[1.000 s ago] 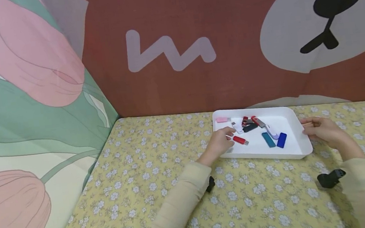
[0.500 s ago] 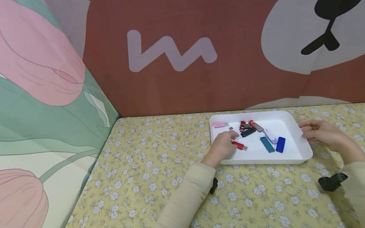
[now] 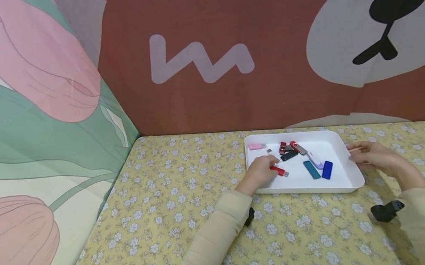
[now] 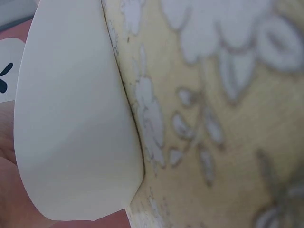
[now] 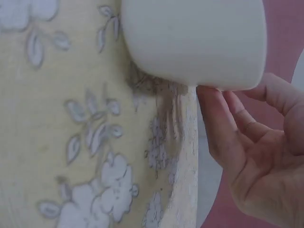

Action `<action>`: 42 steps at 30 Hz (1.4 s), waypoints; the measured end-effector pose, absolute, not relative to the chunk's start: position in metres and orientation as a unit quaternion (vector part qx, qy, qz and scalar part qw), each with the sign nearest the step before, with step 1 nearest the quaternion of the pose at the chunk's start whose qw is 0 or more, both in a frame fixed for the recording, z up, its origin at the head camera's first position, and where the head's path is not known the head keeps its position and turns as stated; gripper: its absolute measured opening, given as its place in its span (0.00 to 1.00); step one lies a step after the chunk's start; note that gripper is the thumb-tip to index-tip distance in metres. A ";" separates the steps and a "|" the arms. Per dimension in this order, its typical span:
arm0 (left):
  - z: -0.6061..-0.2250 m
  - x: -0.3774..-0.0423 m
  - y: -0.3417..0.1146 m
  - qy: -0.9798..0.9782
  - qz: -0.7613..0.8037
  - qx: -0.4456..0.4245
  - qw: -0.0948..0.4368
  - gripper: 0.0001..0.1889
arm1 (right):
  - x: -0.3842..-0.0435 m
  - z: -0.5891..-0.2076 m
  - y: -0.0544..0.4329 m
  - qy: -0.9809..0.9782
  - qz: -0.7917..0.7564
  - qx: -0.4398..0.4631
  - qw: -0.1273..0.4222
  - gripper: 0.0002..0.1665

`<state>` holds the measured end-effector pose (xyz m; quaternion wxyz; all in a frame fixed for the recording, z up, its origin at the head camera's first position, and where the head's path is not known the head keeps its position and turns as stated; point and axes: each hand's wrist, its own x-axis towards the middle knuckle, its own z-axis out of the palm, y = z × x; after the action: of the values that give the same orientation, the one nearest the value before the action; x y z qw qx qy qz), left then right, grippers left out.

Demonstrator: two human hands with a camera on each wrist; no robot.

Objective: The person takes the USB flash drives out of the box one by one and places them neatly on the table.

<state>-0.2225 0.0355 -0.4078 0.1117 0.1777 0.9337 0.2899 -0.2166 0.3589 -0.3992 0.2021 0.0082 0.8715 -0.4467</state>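
Note:
A shallow white tray (image 3: 304,188) holds several USB sticks. My left hand (image 3: 259,172) reaches over its left side, fingertips down among the sticks. Beside the fingertips lie a red USB stick (image 3: 280,171), its rear end covered by the hand, and a partly hidden white stick (image 3: 271,152). Whether the fingers pinch either cannot be seen; in the left wrist view the tray's outer wall (image 4: 76,118) hides them. At the tray's right end, the fingers of my right hand (image 3: 376,158) reach the outer wall. The right wrist view shows those fingers (image 5: 218,128) extended, touching the tray.
In the tray lie a pink stick (image 3: 256,146), a black one (image 3: 289,155), a red swivel one (image 3: 298,148), a lilac one (image 3: 315,161), a teal one (image 3: 311,169) and a blue one (image 3: 327,170). A flowered cloth (image 3: 167,223) covers the table, with a printed backdrop (image 3: 209,102) behind.
The tray has shifted slightly toward me, mostly during the first half second. My left fingers have come down closer to the red stick, covering its rear end. The right hand stays at the tray's end.

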 end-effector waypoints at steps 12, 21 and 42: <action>-0.410 -0.223 0.035 0.939 0.264 0.194 0.107 0.17 | -0.223 -0.402 0.354 0.857 -0.480 0.057 0.178 0.41; -0.411 -0.223 0.035 0.938 0.256 0.198 0.123 0.14 | -0.223 -0.406 0.354 0.845 -0.498 0.073 0.179 0.42; -0.413 -0.226 0.035 0.918 0.313 0.206 0.132 0.10 | -0.222 -0.404 0.357 0.829 -0.522 0.079 0.185 0.43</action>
<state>-0.2259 0.0347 -0.4129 0.1318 0.2059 0.9178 0.3129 -0.2220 0.3572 -0.4045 0.1851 0.0787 0.8290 -0.5218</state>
